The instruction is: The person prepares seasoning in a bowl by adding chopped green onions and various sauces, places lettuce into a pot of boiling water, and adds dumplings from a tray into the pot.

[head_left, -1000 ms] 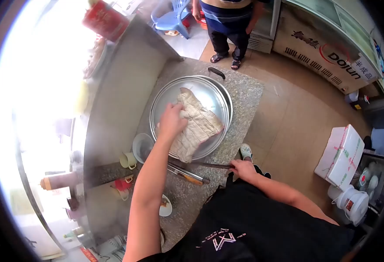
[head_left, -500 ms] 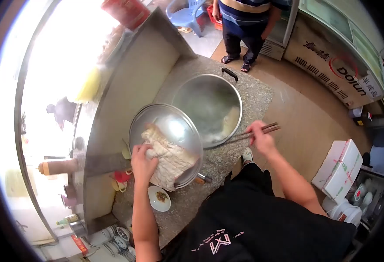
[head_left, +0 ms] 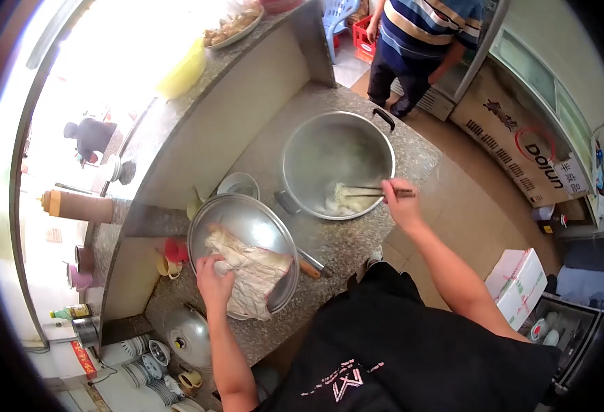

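Steam rises from a large metal pot (head_left: 309, 130) on the stone counter. My right hand (head_left: 403, 204) is closed around a pair of brown chopsticks (head_left: 365, 195). Their tips are at a pale, soft piece of food (head_left: 345, 200) by the pot's near side. To the left, a wide slab of pale, wrinkled meat (head_left: 252, 269) lies across a round, shiny metal lid or basin (head_left: 261, 223), overhanging its near edge. My left hand (head_left: 215, 280) grips the slab's left edge, its fingers curled on top; the underside of the grip is hidden.
A pale bowl (head_left: 239, 184) stands behind the metal round. A wooden-handled tool (head_left: 314, 266) lies right of it, a lidded metal pot (head_left: 188, 336) lower left. Cups (head_left: 171, 261) sit by the partition (head_left: 240, 103). Another person (head_left: 419, 55) stands beyond the counter.
The metal round and slab have shifted left, away from the pot, with my left hand. The chopsticks have moved from the pot's rim to the food inside. The view has shifted too.
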Demonstrator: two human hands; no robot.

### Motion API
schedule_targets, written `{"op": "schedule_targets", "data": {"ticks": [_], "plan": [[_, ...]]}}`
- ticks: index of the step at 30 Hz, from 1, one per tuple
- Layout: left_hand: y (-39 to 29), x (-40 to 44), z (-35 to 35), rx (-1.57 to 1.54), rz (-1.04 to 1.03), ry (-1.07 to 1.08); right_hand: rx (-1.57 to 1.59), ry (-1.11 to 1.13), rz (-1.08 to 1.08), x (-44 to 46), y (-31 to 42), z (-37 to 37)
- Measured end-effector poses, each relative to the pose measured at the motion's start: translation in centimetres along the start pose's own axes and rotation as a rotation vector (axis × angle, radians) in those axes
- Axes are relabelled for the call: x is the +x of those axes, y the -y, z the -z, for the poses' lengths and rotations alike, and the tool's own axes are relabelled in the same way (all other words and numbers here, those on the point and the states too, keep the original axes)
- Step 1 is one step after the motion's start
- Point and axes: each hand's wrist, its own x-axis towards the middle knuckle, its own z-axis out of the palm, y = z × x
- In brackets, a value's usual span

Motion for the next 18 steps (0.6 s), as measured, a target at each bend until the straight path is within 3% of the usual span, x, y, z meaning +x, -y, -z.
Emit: {"op": "schedule_targets", "data": {"ticks": [2,6,16,18], "plan": [[1.1,-0.5,0.4,-0.035,-0.007,-0.006,-0.117,0.122,0.192,-0.3,-0.3,-0.5],[1.5,-0.9,0.5,-0.043,0.004,0.006,-0.096,0.059,0.286,0.9,0.4,0.6],[-0.5,-0.2,0.3,0.001,0.016,0.007,-0.162,0.149,0.277,1.1,1.2,1.5],[-0.9,-0.2,0.3,0.011,0.024,0.007,-0.041,0.404,0.362,1.1,1.3,0.3]]}}
